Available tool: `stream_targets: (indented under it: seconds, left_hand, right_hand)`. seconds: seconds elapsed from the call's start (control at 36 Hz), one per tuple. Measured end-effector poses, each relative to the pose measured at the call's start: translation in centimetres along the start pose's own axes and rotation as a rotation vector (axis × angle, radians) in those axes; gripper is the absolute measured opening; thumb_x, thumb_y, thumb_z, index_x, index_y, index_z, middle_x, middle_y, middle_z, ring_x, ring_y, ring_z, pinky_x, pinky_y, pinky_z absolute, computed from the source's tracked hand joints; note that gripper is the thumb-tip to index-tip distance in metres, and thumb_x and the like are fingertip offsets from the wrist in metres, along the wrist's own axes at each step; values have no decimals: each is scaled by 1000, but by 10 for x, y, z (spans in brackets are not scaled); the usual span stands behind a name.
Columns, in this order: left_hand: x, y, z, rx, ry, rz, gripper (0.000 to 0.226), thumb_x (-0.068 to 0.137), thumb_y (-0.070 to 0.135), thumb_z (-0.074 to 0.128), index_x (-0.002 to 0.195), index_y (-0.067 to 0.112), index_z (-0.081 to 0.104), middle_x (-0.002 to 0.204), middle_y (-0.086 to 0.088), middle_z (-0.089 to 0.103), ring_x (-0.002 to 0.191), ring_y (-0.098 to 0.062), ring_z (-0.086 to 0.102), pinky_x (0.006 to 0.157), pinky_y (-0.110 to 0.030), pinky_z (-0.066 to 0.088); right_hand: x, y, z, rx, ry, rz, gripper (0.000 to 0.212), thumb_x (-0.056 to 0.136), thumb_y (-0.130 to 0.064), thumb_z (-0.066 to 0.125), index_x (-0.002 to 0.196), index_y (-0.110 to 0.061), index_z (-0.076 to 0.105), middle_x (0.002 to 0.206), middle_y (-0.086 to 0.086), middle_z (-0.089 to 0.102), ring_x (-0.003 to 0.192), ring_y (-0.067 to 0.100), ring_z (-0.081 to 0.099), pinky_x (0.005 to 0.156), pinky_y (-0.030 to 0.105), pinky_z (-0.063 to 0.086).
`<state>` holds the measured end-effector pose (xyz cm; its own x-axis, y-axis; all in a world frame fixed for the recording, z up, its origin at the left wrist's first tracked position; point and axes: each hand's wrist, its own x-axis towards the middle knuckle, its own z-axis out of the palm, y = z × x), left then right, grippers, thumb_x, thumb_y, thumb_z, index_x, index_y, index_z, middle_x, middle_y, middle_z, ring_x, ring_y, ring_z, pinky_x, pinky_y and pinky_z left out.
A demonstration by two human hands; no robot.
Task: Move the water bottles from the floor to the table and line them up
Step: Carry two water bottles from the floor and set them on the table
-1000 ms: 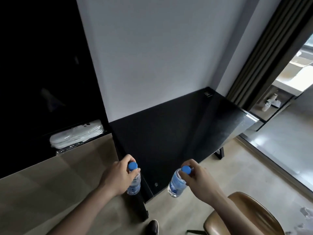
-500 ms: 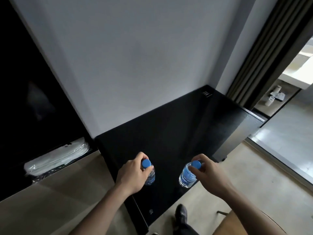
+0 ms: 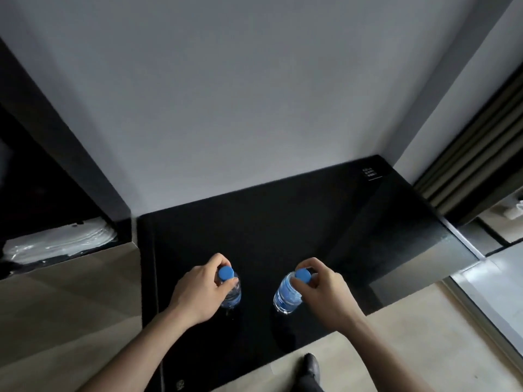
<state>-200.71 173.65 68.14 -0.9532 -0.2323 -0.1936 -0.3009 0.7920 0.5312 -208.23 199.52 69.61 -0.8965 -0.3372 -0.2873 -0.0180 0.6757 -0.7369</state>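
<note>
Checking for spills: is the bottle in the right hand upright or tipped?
Tipped. The right-hand bottle leans, its blue cap offset from its base, gripped by the right hand.

Left clear plastic water bottle [image 3: 232, 292]: held over black table [image 3: 325, 222], left of the other.
Right clear plastic water bottle [image 3: 286, 295]: held beside it, apart.

Two clear bottles [image 3: 231, 294] [image 3: 285, 295] with blue caps [image 3: 225, 273] over a glossy black tabletop [image 3: 283, 222]; pale grey wall [image 3: 240, 94]; beige floor [image 3: 410, 349] at lower right.
</note>
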Motion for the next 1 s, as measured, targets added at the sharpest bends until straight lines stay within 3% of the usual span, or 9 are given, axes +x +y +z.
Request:
stream_targets:
  seconds: [0.11, 0.25, 0.44, 0.61, 0.83, 1.0]
  left_hand:
    - [18, 31, 25, -1, 35, -106, 19, 91, 45, 64, 95, 37, 47, 68, 12, 64, 58, -4, 61, 50, -24, 48]
    - [38, 73, 46, -46, 89, -194, 18, 91, 47, 62, 95, 36, 48, 67, 12, 65, 55, -5, 60, 50, -28, 49]
    - [63, 105, 64, -119, 56, -270, 16, 91, 45, 63, 96, 37, 50, 67, 11, 62, 55, -5, 59, 49, -23, 45]
    - [86, 117, 76, -137, 18, -242, 16, 91, 41, 65, 92, 35, 50, 62, 13, 59, 50, -3, 55, 47, -21, 42]
    - [128, 128, 93, -131, -65, -161, 18, 91, 43, 65, 93, 35, 49, 69, 12, 63, 60, -4, 61, 50, -23, 45]
    - [157, 147, 104, -133, -111, -129, 18, 91, 43, 64, 94, 36, 48, 76, 12, 65, 66, -5, 64, 52, -22, 47]
  right_hand:
    - [29, 30, -40, 12, -82, -37, 13, 90, -45, 64, 96, -39, 54, 68, -5, 67, 53, 5, 57, 51, 22, 45]
    - [64, 63, -85, -49, -155, -59, 13, 90, -44, 62, 96, -39, 53, 68, -3, 66, 52, 7, 55, 51, 24, 44]
    - [103, 94, -125, -156, -172, -47, 14, 91, -46, 63, 96, -37, 53, 62, -6, 64, 50, 7, 54, 49, 25, 43]
    - [122, 115, -141, -173, -122, 51, 16, 89, -49, 62, 98, -38, 54, 68, -5, 69, 60, 13, 64, 58, 34, 52]
    - [133, 143, -167, -160, -53, 183, 15, 88, -45, 62, 97, -37, 52, 68, -11, 72, 64, 6, 69, 73, 39, 59]
    - [144, 150, -188, -266, -22, 223, 20, 84, -50, 61, 95, -38, 50, 67, -11, 71, 65, 8, 68, 68, 37, 59]
